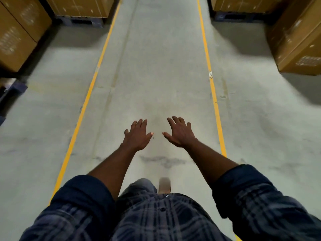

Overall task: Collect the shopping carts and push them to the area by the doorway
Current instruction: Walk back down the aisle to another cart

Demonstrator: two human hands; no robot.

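Blurred: boxes on both sides, print unreadable, cut off by the edges.
Lane: floor runs ahead between two yellow lines.
Grip: left hand and right hand spread, empty.

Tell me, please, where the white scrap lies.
In the head view, the white scrap lies on the right yellow line, ahead of the right hand, left of the cardboard box.

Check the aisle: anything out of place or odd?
One small thing: a pale scrap lies on the right yellow line, likely litter. Dark smudges mark the floor below the hands. Left hand and right hand hold nothing.
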